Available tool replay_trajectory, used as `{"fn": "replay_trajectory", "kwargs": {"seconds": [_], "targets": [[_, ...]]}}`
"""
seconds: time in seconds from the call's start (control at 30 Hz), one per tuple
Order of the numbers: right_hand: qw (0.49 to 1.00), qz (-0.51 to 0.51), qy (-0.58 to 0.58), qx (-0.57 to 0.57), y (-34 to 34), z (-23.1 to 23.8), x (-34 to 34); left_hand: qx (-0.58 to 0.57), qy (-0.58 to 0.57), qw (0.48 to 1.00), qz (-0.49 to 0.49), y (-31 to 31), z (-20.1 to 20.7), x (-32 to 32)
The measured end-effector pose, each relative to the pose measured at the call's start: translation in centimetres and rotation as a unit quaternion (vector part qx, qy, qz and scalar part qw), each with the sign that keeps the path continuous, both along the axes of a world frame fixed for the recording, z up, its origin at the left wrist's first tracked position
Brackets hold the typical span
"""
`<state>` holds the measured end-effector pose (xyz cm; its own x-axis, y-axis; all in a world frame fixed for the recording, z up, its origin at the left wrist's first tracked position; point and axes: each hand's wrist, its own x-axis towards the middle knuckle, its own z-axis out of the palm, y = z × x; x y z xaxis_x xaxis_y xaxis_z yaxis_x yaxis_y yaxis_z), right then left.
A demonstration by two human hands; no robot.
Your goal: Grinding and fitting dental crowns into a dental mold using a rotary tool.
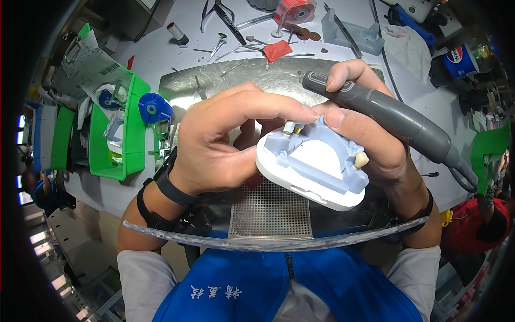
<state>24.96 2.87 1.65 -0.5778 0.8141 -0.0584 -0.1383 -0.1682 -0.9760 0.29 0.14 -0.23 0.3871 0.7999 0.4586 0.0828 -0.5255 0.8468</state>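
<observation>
Between my hands is a dental model [292, 166], a grey-blue arch on a white base, tilted toward me. A tooth-coloured crown [361, 159] sits at its right end, and metallic posts [292, 129] show at the upper left. My left hand [225, 134] grips the model's left side, its index fingertip at the top of the arch. My right hand [370, 129] has its thumb on the upper right of the arch. A dark grey rotary handpiece [386, 110] with a cable lies in the same hand, under the index finger. The handpiece's working tip is hidden.
A steel plate [177, 86] and a perforated grate [271, 214] lie below my hands. On the left stands a green bin [134, 126] with papers. Several burs, a red scrap [277, 51] and a clear grey tray [348, 35] lie at the back. A blue can [460, 60] stands right.
</observation>
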Motion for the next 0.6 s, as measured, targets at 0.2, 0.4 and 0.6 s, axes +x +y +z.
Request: {"fn": "replay_trajectory", "kwargs": {"seconds": [0.2,0.4,0.6], "targets": [[1.000,0.004,-0.007,0.011,0.0,-0.1,-0.1,0.005,0.099,0.995,-0.020,-0.2,0.9,-0.8],[0.993,-0.110,0.010,0.048,0.7,-1.9,-0.6,-0.163,0.089,0.983,-0.009,1.2,0.9,-0.5],[0.982,-0.083,-0.104,0.131,0.9,-3.0,-0.9,-0.152,0.181,0.965,0.110,1.6,-0.3,0.5]]}}
